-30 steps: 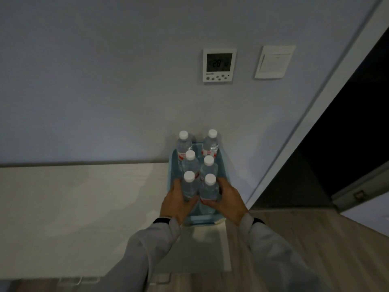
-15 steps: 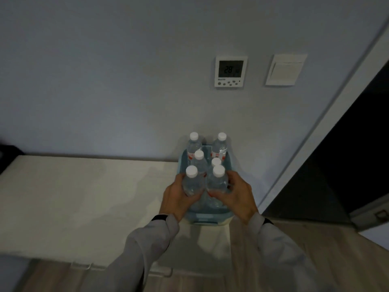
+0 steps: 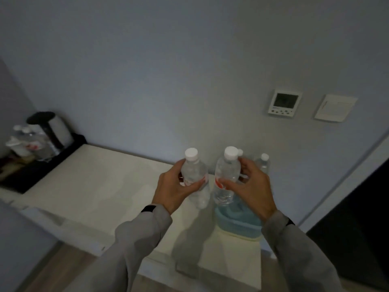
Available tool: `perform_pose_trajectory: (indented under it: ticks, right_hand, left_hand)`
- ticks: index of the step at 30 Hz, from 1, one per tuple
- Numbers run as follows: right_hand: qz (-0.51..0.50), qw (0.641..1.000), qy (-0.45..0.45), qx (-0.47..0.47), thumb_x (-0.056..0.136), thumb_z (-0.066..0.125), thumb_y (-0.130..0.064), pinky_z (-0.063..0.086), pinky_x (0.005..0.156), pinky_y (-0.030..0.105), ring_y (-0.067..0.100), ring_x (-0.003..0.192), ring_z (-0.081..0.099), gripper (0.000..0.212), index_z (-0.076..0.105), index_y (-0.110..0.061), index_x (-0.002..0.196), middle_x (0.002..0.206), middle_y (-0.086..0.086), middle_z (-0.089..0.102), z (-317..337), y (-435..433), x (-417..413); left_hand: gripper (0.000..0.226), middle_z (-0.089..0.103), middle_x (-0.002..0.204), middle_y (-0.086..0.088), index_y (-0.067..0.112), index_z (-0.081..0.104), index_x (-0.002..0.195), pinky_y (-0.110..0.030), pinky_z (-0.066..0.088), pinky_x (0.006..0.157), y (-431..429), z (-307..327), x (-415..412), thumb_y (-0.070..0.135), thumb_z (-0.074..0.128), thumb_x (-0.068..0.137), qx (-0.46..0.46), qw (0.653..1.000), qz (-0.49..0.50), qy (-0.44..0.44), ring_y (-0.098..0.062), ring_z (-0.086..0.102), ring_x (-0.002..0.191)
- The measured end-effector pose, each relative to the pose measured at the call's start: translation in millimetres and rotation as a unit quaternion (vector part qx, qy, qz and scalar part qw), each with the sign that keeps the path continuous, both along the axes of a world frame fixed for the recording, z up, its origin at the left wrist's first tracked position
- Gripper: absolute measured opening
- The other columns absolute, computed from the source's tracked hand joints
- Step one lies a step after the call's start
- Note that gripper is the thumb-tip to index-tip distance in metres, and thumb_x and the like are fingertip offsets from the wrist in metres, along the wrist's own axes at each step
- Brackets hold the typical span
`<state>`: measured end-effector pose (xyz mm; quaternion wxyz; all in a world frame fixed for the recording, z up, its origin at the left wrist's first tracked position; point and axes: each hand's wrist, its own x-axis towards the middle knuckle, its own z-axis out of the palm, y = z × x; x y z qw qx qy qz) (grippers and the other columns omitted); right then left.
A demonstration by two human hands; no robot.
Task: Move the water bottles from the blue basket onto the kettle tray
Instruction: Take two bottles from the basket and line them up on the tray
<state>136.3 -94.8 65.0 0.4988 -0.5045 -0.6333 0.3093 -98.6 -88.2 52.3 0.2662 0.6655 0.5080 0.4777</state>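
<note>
My left hand [image 3: 172, 190] grips a clear water bottle [image 3: 194, 172] with a white cap, held upright above the white table. My right hand [image 3: 252, 186] grips a second bottle [image 3: 227, 175], lifted above the blue basket [image 3: 240, 226] at the table's right end. More bottles [image 3: 263, 163] stand in the basket behind my right hand, mostly hidden. The black kettle tray [image 3: 40, 165] lies at the far left with a kettle [image 3: 51, 128] and a few bottles [image 3: 27, 140] on it.
The white table [image 3: 105, 186] runs from the tray to the basket along the wall. A thermostat [image 3: 284, 103] and a light switch [image 3: 334, 108] hang on the wall. A dark doorway [image 3: 357, 228] opens at the right.
Both hands have lifted a bottle each out of the basket. The view has swung left, so the kettle tray now shows.
</note>
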Motion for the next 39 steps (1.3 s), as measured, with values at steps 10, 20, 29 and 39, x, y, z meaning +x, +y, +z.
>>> perform_pose_trajectory:
  ticks: [10, 20, 29, 39]
  right_hand:
    - [0.066, 0.997, -0.005, 0.037, 0.057, 0.091, -0.050, 0.055, 0.080, 0.013, -0.003, 0.097, 0.069, 0.061, 0.058, -0.053, 0.109, 0.105, -0.030, 0.070, 29, -15, -224]
    - [0.154, 0.988, -0.009, 0.016, 0.057, 0.091, -0.049, 0.057, 0.076, 0.015, -0.002, 0.096, 0.070, 0.064, 0.061, -0.044, 0.113, 0.105, -0.025, 0.071, 27, 19, -429]
    - [0.204, 0.979, 0.019, -0.023, 0.059, 0.092, -0.044, 0.060, 0.086, 0.028, 0.003, 0.101, 0.069, 0.073, 0.062, -0.030, 0.123, 0.113, -0.013, 0.072, 2, 111, -597]
    - [0.219, 0.974, 0.031, -0.053, 0.062, 0.089, -0.040, 0.056, 0.086, 0.020, -0.002, 0.104, 0.066, 0.069, 0.059, -0.031, 0.124, 0.114, -0.017, 0.069, 5, 173, -734]
  left_hand:
    - [0.061, 0.071, 0.103, 0.019, 0.032, 0.059, 0.116, -0.020, 0.057, 0.078, -54, 25, -226, 0.055, 0.083, 0.065, 0.028, 0.998, 0.055, 0.015, -0.002, 0.069, 0.089]
    - [0.061, 0.069, 0.111, 0.018, 0.032, 0.057, 0.123, -0.022, 0.056, 0.085, -69, 35, -430, 0.045, 0.084, 0.070, 0.021, 0.990, 0.141, 0.020, -0.001, 0.066, 0.099]
    - [0.064, 0.066, 0.115, 0.027, 0.040, 0.053, 0.125, -0.025, 0.056, 0.089, -8, 32, -595, 0.055, 0.081, 0.069, 0.002, 0.979, 0.196, 0.049, 0.006, 0.063, 0.104]
    - [0.063, 0.068, 0.116, 0.012, 0.026, 0.056, 0.125, -0.032, 0.057, 0.090, 59, 32, -737, 0.047, 0.081, 0.071, -0.006, 0.977, 0.208, 0.042, -0.003, 0.066, 0.104]
